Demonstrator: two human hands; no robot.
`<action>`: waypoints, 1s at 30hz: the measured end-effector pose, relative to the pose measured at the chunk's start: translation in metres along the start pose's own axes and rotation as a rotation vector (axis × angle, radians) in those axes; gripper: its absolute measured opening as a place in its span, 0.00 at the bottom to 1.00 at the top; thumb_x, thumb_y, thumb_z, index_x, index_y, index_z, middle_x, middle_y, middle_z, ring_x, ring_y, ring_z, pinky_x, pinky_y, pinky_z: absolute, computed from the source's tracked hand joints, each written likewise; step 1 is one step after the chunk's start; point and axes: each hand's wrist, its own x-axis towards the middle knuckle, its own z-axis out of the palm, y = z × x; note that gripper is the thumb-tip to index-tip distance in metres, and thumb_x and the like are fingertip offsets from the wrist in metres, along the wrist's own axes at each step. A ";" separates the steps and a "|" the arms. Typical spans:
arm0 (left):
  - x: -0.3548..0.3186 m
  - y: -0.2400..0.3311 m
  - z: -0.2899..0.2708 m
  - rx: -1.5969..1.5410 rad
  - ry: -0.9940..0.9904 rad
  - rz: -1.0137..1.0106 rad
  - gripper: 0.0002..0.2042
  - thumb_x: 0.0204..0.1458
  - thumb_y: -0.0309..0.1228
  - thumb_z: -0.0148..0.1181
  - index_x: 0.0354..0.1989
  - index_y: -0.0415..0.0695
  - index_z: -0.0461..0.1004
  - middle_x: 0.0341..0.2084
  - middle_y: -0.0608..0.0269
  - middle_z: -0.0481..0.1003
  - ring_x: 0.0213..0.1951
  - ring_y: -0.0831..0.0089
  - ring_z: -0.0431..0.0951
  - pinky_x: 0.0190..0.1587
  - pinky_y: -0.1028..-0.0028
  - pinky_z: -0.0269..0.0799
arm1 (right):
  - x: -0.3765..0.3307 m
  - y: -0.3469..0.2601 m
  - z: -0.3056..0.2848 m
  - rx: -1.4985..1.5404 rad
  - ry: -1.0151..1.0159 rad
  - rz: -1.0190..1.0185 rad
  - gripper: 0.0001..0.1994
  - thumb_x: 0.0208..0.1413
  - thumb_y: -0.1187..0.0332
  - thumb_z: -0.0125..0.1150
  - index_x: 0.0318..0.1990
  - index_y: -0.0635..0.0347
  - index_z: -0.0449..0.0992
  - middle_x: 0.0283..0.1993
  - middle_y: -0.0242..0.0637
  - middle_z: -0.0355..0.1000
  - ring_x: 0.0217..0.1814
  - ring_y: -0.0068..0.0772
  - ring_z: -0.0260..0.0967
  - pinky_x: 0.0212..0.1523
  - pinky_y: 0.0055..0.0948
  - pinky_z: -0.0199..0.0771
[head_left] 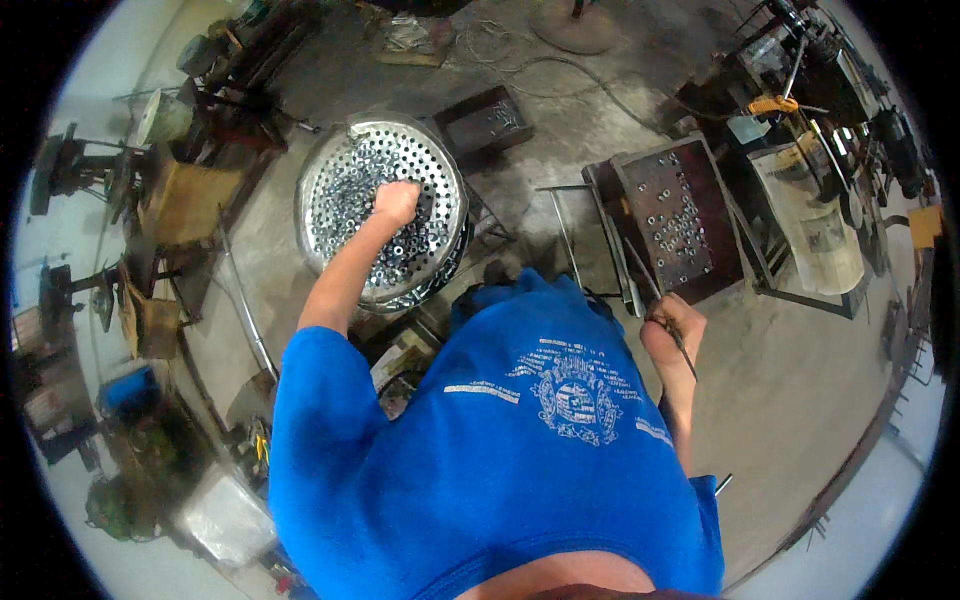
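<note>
My left hand [397,202] is closed in a fist over a round perforated metal tray [437,165]. What its fingers hold, if anything, is hidden. Many small metal nuts [350,195] lie heaped around the hand, thickest on the tray's left and lower parts. At my right side, my right hand [675,328] is wrapped round a thin dark rod [645,272], which slants past the near left edge of a dark rectangular tray [718,190]. Loose nuts [675,225] are scattered over that tray's floor.
A small dark metal box [485,120] with some small parts stands beyond the round tray. Machinery [800,60] with an orange handle is at the far right. Brown cartons [195,200] and stands line the left. A cable [600,85] crosses the floor.
</note>
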 end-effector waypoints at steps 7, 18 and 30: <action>-0.009 0.014 -0.028 -0.473 0.128 0.022 0.15 0.41 0.25 0.60 0.41 0.40 0.76 0.35 0.50 0.78 0.36 0.56 0.80 0.40 0.62 0.75 | -0.007 -0.006 0.009 -0.034 -0.029 -0.037 0.10 0.35 0.70 0.55 0.18 0.64 0.60 0.18 0.37 0.55 0.20 0.30 0.53 0.23 0.28 0.50; -0.063 0.138 -0.128 -0.902 0.361 0.398 0.09 0.40 0.26 0.63 0.32 0.40 0.76 0.25 0.57 0.72 0.27 0.63 0.75 0.30 0.69 0.71 | 0.020 -0.043 0.029 0.049 -0.369 -0.368 0.11 0.34 0.73 0.60 0.20 0.62 0.62 0.20 0.41 0.57 0.22 0.46 0.59 0.22 0.38 0.55; -0.077 0.176 -0.137 -0.702 0.550 0.472 0.10 0.35 0.24 0.63 0.30 0.40 0.76 0.25 0.57 0.71 0.25 0.57 0.75 0.27 0.66 0.70 | 0.018 -0.031 0.042 0.047 -0.389 -0.379 0.08 0.34 0.73 0.59 0.21 0.62 0.65 0.20 0.44 0.61 0.23 0.50 0.63 0.23 0.42 0.60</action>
